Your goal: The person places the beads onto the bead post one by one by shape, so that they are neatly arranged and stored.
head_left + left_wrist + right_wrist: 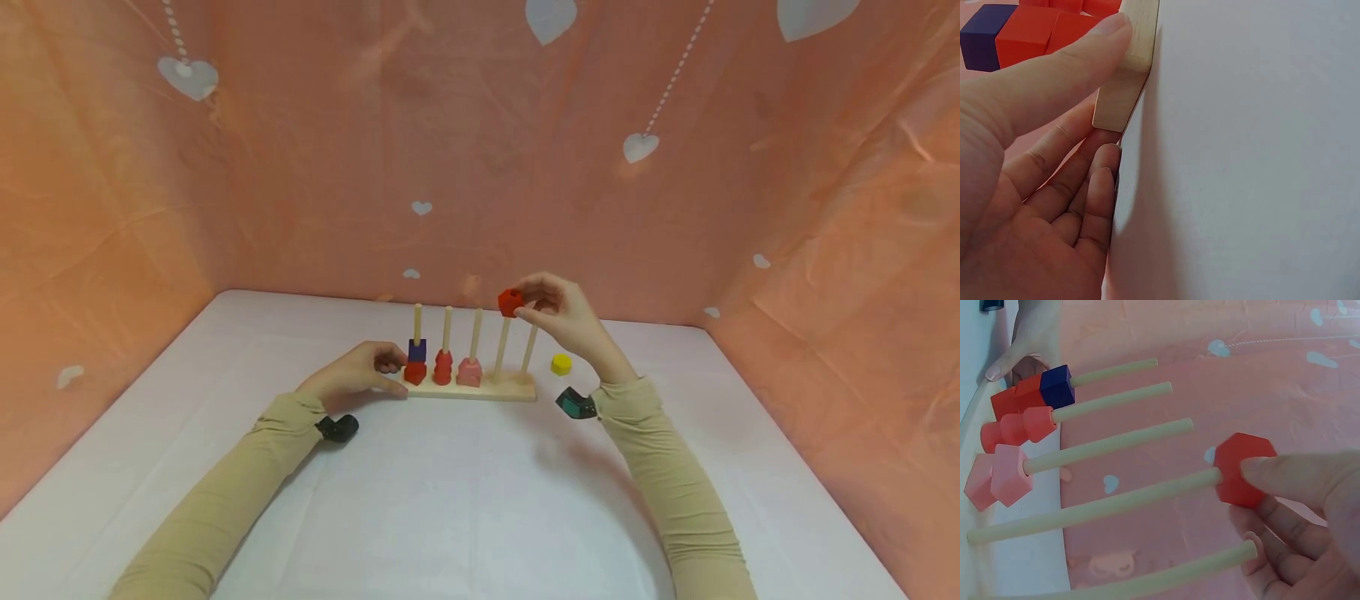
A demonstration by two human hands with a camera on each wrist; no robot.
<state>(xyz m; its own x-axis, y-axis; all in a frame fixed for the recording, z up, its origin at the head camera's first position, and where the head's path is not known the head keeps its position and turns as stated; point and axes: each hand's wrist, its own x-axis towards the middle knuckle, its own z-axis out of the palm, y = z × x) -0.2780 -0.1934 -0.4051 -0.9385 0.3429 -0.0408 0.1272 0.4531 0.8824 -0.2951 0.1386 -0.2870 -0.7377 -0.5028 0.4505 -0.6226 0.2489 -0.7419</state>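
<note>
A wooden peg stacker [472, 390] with several upright pegs stands on the table. My left hand [363, 368] grips its left end, the thumb [1094, 47] lying along the base and the fingers around the end. Above the fourth peg [1097, 509], my right hand [558, 312] pinches a red octagonal block [1242, 469] between thumb and fingers; the block meets the peg's tip. The leftmost peg bears red blocks [415, 372] under a dark blue block [417, 351]. Red rounded blocks [443, 368] sit on the second peg, pink blocks [470, 372] on the third. The fourth and fifth pegs are bare.
A yellow block [561, 364] lies on the white table [450, 500], right of the stacker. Pink cloth [450, 150] with white hearts hangs behind and at both sides. Dark wrist cameras are strapped to both sleeves.
</note>
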